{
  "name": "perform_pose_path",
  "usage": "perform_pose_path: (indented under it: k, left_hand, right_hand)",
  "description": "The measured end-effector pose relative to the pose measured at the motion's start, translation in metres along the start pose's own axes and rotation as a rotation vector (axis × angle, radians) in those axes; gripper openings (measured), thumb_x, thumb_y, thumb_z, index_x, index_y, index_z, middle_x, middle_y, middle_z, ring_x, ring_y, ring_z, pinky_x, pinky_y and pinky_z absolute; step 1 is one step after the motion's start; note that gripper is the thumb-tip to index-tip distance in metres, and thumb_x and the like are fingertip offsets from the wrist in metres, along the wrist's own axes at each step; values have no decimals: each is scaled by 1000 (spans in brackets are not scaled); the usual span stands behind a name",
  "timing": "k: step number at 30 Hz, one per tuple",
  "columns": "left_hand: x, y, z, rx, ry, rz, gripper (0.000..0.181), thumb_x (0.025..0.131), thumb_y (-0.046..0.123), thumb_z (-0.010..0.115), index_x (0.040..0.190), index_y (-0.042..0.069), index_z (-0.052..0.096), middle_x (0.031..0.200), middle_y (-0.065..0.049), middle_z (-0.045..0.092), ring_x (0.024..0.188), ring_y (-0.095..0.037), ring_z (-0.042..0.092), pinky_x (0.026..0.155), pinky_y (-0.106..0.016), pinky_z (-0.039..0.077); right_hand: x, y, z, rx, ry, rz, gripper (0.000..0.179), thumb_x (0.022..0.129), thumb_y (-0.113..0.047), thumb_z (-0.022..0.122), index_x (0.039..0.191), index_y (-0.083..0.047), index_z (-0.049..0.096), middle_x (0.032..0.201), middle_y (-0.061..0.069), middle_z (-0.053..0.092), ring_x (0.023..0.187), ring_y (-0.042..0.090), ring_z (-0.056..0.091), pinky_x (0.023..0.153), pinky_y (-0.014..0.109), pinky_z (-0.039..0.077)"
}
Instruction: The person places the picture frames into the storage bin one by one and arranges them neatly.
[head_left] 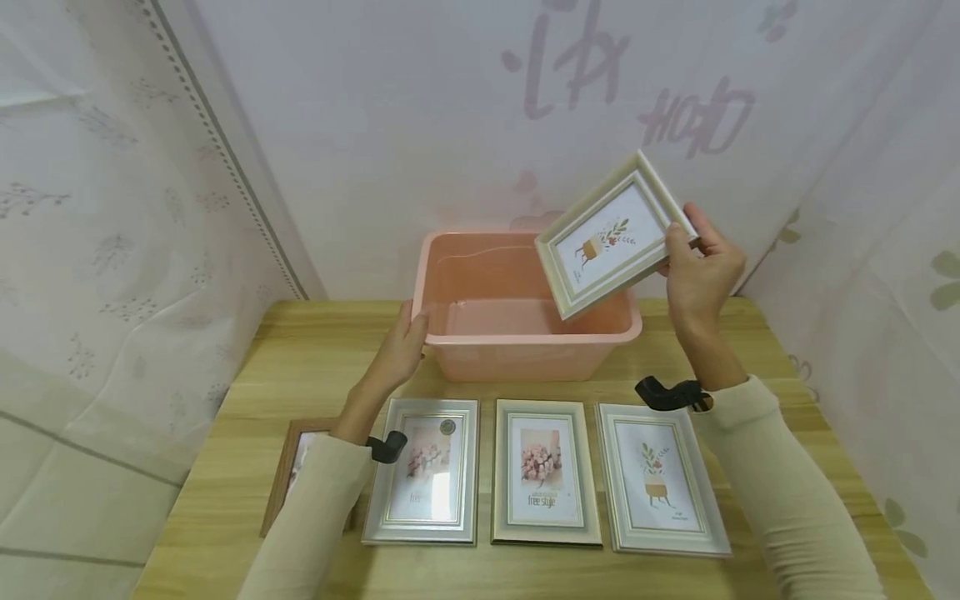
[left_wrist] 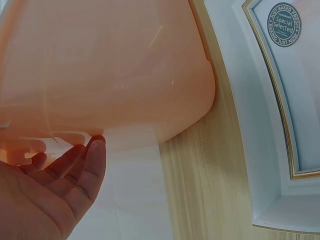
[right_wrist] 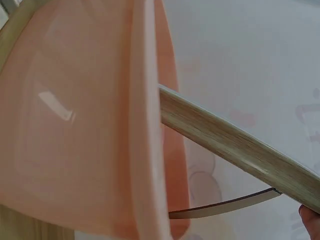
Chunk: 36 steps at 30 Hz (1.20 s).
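Note:
A cream picture frame (head_left: 557, 267) with a potted-plant print is tilted over the right part of a pink plastic tub (head_left: 525, 358). My right hand (head_left: 703, 271) pinches this frame at its right corner, thumb on the front face. In the right wrist view, the edge of the held frame (right_wrist: 235, 137) slants past the tub rim (right_wrist: 145, 125), and a thin strip juts from its underside. At the tub's left side, my left hand (head_left: 397, 350) grips the rim. The left wrist view has its fingers (left_wrist: 92, 165) against the outer wall.
In front of the tub lie a silver frame (head_left: 378, 500), a cream frame (head_left: 501, 467) and a white frame (head_left: 708, 508). A brown frame (head_left: 279, 483) is partly behind my left sleeve. All lie on a wooden table (head_left: 337, 333) with printed curtains (head_left: 360, 150) around it.

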<state>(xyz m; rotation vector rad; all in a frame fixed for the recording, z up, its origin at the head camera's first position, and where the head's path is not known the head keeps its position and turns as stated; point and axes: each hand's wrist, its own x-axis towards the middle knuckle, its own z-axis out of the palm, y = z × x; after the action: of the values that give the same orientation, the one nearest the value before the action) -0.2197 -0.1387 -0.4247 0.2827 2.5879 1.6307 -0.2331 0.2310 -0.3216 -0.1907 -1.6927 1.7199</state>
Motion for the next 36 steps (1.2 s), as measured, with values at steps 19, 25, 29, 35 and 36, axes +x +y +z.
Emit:
perform_pose_path:
  k: [19, 25, 29, 35, 36]
  left_hand:
    - [-3, -2, 2, 32, 21, -9, 53, 106, 36, 25, 151, 7, 26, 126, -24, 52, 101, -36, 55, 72, -39, 50]
    - [-1, -4, 3, 6, 13, -15, 54, 106, 39, 25, 150, 8, 27, 128, -24, 52, 104, -36, 54, 79, -52, 52]
    - [-1, -4, 4, -6, 10, -19, 52, 107, 38, 25, 150, 8, 29, 126, -24, 52, 103, -36, 54, 79, -54, 52]
    - [-1, 0, 7, 20, 76, -44, 48, 105, 34, 27, 143, 5, 37, 120, -22, 57, 99, -35, 60, 77, -52, 56]
    - [0, 0, 8, 33, 94, -52, 48, 104, 33, 27, 141, 5, 39, 116, -22, 58, 96, -34, 62, 75, -50, 57]
  right_hand:
    - [-19, 43, -1, -314, -52, -403, 29, 87, 0, 65, 115, -2, 71, 94, 22, 73, 47, -6, 44, 42, 8, 28]
    - [-22, 51, 0, -404, -59, -454, 21, 84, 3, 65, 103, 7, 74, 86, 25, 72, 53, -2, 47, 45, 4, 28]
    - [-24, 53, 0, -504, -69, -454, 17, 84, 0, 67, 97, 11, 70, 77, 25, 70, 53, 9, 51, 47, 3, 30]
    - [-24, 48, 0, -724, -135, -433, 18, 83, -10, 71, 91, 6, 66, 73, 21, 68, 55, 28, 54, 51, 24, 33]
    - [-24, 47, 1, -752, -158, -429, 18, 83, -11, 71, 89, 5, 66, 74, 20, 67, 56, 29, 55, 52, 28, 34]
